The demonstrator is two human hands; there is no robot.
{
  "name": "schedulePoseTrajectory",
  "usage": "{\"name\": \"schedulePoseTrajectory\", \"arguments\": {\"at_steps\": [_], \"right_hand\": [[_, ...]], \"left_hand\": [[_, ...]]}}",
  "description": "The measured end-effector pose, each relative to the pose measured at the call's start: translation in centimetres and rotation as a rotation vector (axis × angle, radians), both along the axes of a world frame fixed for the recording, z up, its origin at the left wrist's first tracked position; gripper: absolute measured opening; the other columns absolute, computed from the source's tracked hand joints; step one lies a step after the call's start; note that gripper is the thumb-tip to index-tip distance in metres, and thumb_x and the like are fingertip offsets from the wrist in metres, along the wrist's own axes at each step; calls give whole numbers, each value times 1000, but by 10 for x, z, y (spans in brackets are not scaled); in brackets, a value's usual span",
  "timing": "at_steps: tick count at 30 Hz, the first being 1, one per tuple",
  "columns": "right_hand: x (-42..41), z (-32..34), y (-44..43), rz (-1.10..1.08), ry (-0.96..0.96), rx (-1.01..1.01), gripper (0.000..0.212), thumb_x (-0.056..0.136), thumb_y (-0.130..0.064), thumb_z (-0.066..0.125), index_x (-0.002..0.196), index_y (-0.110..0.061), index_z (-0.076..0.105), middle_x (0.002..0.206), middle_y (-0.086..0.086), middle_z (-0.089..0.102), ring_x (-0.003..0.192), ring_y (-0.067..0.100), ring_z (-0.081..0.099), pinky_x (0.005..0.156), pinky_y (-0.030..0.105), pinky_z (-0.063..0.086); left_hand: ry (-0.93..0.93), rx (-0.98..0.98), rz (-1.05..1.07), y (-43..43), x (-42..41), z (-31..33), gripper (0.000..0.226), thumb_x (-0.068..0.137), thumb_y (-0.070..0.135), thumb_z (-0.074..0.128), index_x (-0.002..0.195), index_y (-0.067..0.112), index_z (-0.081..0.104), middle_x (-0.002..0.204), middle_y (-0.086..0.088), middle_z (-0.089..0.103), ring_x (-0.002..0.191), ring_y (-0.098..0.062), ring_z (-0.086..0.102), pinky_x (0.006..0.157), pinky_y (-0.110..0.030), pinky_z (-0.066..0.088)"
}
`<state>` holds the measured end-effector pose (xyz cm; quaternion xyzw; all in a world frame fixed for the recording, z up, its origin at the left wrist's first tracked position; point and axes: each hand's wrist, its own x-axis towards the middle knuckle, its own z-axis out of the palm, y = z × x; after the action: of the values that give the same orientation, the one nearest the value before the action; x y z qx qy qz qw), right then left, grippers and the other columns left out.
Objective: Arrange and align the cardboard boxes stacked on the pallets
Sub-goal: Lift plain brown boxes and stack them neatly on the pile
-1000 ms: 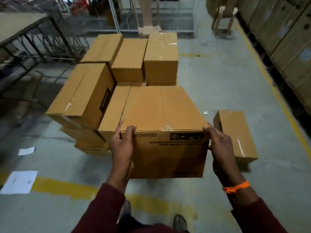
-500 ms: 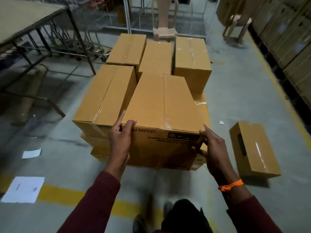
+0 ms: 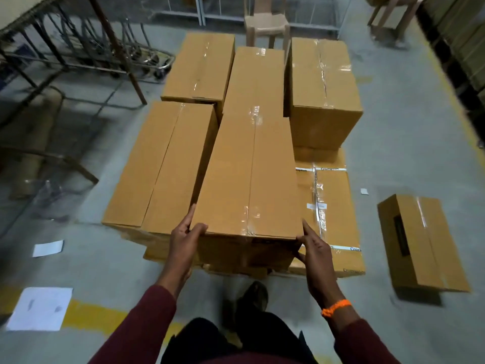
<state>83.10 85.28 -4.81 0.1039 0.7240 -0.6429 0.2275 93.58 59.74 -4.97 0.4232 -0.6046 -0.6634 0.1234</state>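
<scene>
Head view: I have both hands on the near end of the long box (image 3: 249,179), which lies lengthwise on the top layer of the stack, its far end touching the middle rear box (image 3: 256,80). My left hand (image 3: 183,240) grips the near left corner: the thumb is bent over the top edge, the forefinger lies straight along the left side, and the other fingers curl under, out of sight. My right hand (image 3: 317,256) holds the near right corner, with the thumb pressed at the top edge and the forefinger stretched up the right side. I cannot tell how the rest of its fingers lie against the front face. An orange wristband (image 3: 336,307) sits on that wrist.

Just beside the long box on the left lies the left box (image 3: 162,166), parallel and touching along its side. At the far edge of the stack stand the rear left box (image 3: 199,64) and the rear right box (image 3: 322,93), either side of the middle one. To the right, the lower-layer box (image 3: 330,206) shows its bare top with printed tape across it.

Well apart from the stack, on the floor (image 3: 409,153) to the right, lies a lone box (image 3: 422,240). A plastic chair (image 3: 266,24) stands beyond the far edge. Sheets of paper (image 3: 40,308) lie on the floor at the left, by a yellow line (image 3: 89,313).
</scene>
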Motion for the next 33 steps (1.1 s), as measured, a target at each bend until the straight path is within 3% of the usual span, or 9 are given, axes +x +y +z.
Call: {"name": "schedulePoseTrajectory", "arguments": {"at_steps": [4, 9, 13, 17, 20, 24, 27, 29, 33], "right_hand": [[-3, -17, -12, -16, -62, 52, 48, 101, 1, 45, 144, -15, 57, 112, -26, 73, 94, -4, 70, 93, 38, 59], [-2, -32, -42, 28, -51, 101, 57, 95, -4, 52, 145, -32, 57, 127, -15, 70, 102, 14, 68, 94, 46, 59], [3, -34, -69, -28, -21, 107, 56, 92, -7, 57, 141, -33, 60, 123, -7, 73, 89, 13, 62, 83, 33, 56], [11, -57, -85, -88, -61, 98, 65, 83, -20, 65, 147, -27, 54, 135, -1, 67, 102, 14, 64, 95, 35, 55], [17, -76, -87, -171, -83, 125, 72, 77, -29, 71, 147, -23, 53, 139, -4, 65, 121, 20, 64, 106, 47, 52], [29, -67, -95, -220, -33, 208, 59, 93, -12, 67, 150, -14, 50, 148, 2, 55, 130, 21, 56, 109, 42, 50], [35, -67, -94, -232, -16, 250, 55, 96, -9, 65, 149, -11, 50, 139, -1, 57, 123, 16, 56, 78, 16, 57], [38, -66, -88, -229, 17, 261, 54, 96, -9, 64, 148, -12, 51, 131, -2, 58, 118, 14, 56, 67, 12, 55], [44, -72, -59, -200, 50, 331, 50, 95, -14, 67, 144, -14, 55, 135, 4, 62, 122, 18, 58, 102, 36, 52]], "left_hand": [[-127, 35, -118, -8, 8, -25, 74, 92, -1, 64, 155, 26, 36, 146, 8, 50, 123, -9, 55, 99, -22, 45], [-195, -9, -172, -39, -8, -33, 84, 88, 1, 69, 158, 23, 29, 151, 2, 44, 129, -11, 46, 104, -26, 39], [-237, -64, -314, -71, -13, -34, 90, 87, 6, 73, 160, 21, 24, 157, -2, 40, 136, -17, 44, 111, -30, 38], [-289, -55, -449, -96, -12, -42, 91, 86, 14, 75, 160, 21, 23, 158, -4, 41, 138, -22, 45, 117, -41, 38], [-310, -12, -520, -94, -10, -44, 90, 90, 16, 73, 161, 18, 18, 162, -5, 32, 145, -23, 37, 120, -40, 32], [-331, -62, -617, -97, -10, -52, 88, 93, 18, 71, 161, 15, 16, 166, -4, 22, 150, -21, 26, 123, -38, 25], [-350, -243, -652, -93, -8, -48, 82, 95, 21, 67, 160, 13, 19, 167, -5, 19, 152, -22, 22, 123, -36, 22], [-295, -355, -674, -83, -12, -37, 75, 96, 19, 65, 159, 13, 24, 167, -4, 19, 152, -21, 22, 120, -27, 21], [-193, -410, -810, -40, -33, -23, 65, 95, 20, 66, 154, 16, 38, 158, -4, 38, 144, -22, 38, 117, -30, 31]]}}
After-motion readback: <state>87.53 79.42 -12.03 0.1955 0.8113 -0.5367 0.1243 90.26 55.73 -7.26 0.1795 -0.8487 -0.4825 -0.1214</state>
